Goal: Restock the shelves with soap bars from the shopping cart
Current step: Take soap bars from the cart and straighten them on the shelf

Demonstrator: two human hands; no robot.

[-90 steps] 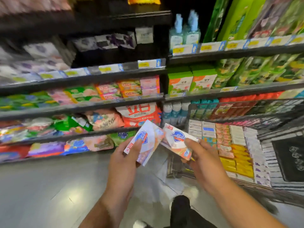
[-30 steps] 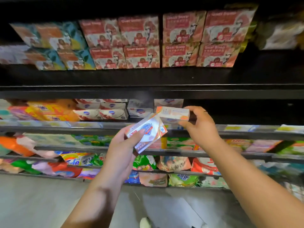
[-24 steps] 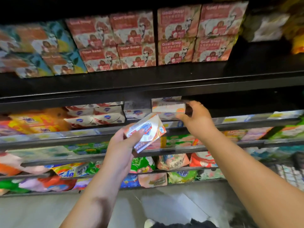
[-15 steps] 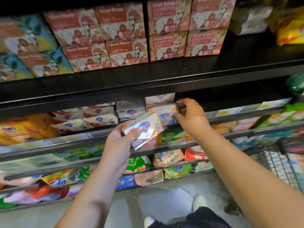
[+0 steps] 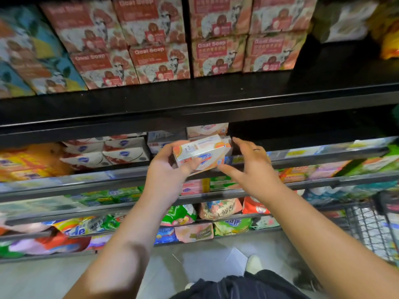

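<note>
Dim aisle, dark shelf recesses, blurred, bowed edges.

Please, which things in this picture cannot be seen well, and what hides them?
Head view:
shopping cart: cut off by the right edge; contents unclear.
soap stack behind the held soap box: mostly hidden by that box.
price labels: blurred, unreadable.
right hand touching the box or not: unclear.

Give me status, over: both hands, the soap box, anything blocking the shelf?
Left hand grips soap box in front of shelf. Right hand open beside it, empty. Stocked boxes behind; dark gap to the right looks free.
</note>
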